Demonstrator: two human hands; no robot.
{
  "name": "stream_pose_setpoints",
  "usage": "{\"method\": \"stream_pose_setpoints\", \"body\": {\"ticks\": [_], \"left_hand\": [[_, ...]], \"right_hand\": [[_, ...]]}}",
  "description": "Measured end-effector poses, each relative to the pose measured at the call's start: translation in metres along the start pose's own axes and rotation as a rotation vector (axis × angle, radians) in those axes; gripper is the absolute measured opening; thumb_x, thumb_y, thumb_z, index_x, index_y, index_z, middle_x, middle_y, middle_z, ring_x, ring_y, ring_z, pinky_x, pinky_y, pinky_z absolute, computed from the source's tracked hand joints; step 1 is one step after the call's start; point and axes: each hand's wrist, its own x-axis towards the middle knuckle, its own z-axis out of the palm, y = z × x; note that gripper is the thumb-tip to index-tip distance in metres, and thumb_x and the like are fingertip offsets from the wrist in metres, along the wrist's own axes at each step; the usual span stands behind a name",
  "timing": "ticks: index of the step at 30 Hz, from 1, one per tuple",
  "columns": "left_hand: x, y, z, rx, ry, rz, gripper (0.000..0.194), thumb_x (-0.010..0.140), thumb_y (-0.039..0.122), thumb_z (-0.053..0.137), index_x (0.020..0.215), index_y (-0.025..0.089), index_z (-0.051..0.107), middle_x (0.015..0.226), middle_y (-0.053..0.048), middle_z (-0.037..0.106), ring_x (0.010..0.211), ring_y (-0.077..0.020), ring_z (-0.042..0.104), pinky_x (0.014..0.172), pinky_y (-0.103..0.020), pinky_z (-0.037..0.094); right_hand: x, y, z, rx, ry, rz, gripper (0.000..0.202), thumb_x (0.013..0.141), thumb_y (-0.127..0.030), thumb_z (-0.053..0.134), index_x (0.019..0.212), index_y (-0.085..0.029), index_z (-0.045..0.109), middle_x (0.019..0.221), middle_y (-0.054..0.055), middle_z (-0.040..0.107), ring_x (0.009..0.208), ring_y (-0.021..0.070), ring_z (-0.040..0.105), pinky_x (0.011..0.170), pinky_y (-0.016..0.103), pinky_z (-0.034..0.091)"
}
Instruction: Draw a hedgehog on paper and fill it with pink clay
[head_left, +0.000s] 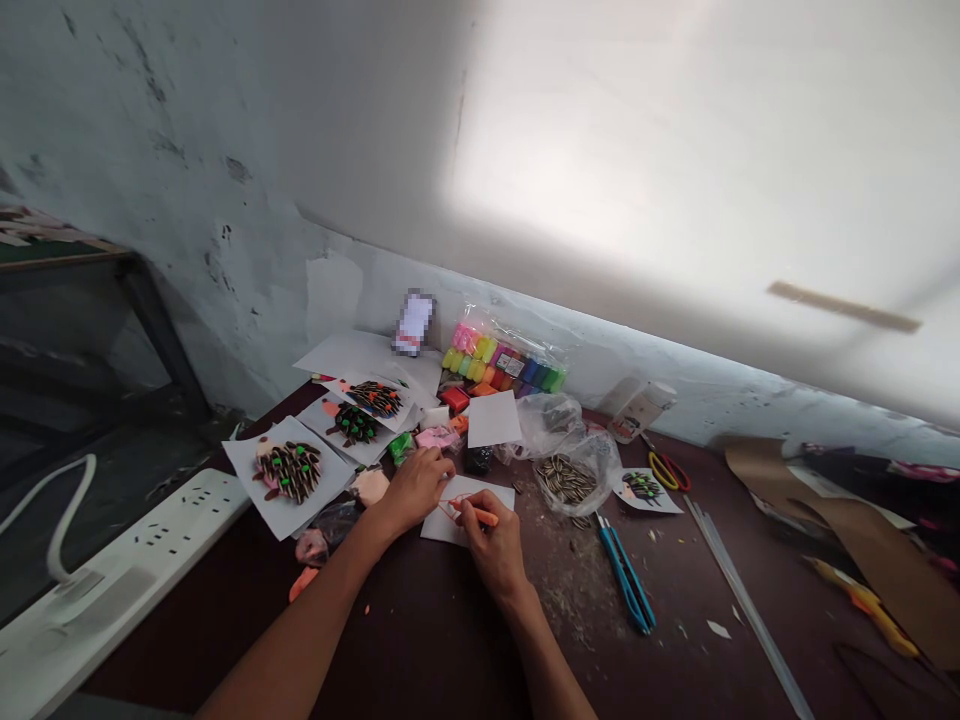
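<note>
Right hand (495,545): clamps fingers on orange pen (487,518) over paper (444,528).
Left hand (418,485): lies at paper's left edge; cannot tell finger spacing.
Paper: lies on table (420,625), bears orange lines.
Snips (617,562): lie near seeds (564,478).

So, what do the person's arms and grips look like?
The left forearm and right forearm are bare, with no sleeves in view. The left grip and right grip are ordinary ungloved hands; no watch or bracelet shows.
</note>
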Motion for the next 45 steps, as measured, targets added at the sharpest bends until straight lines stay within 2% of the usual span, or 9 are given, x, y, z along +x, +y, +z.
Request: {"method": "stream_pose_setpoints", "body": {"ticks": [20, 30, 45], "left_hand": [[-0.0004, 0.0033, -0.0037, -0.003, -0.015, -0.017, 0.021, 0.089, 0.014, 0.049, 0.089, 0.018, 0.069, 0.096, -0.008, 0.064, 0.100, -0.0238, 0.057, 0.089, -0.036, 0.044], [-0.0010, 0.0059, -0.0039, 0.018, -0.005, -0.020, 0.021, 0.088, 0.010, 0.050, 0.090, 0.017, 0.070, 0.097, -0.009, 0.064, 0.101, -0.0238, 0.057, 0.090, -0.036, 0.045], [-0.0009, 0.0048, -0.0036, 0.008, -0.003, -0.020, 0.019, 0.089, 0.012, 0.050, 0.089, 0.018, 0.069, 0.096, -0.008, 0.064, 0.100, -0.0233, 0.057, 0.088, -0.035, 0.045]], "right_hand": [[-0.0007, -0.0002, -0.0015, 0.008, -0.021, 0.035, 0.024, 0.088, -0.038, 0.054, 0.076, -0.020, 0.064, 0.070, 0.004, 0.071, 0.062, 0.0168, 0.066, 0.058, 0.024, 0.047], [0.0017, 0.0075, -0.0024, -0.065, 0.023, 0.011, 0.026, 0.089, -0.038, 0.052, 0.074, -0.020, 0.063, 0.068, 0.004, 0.068, 0.061, 0.0163, 0.063, 0.056, 0.024, 0.045], [0.0003, 0.0038, -0.0035, -0.114, 0.034, 0.026, 0.027, 0.087, -0.037, 0.051, 0.065, -0.021, 0.055, 0.061, 0.002, 0.065, 0.054, 0.0141, 0.057, 0.053, 0.023, 0.040]]}}
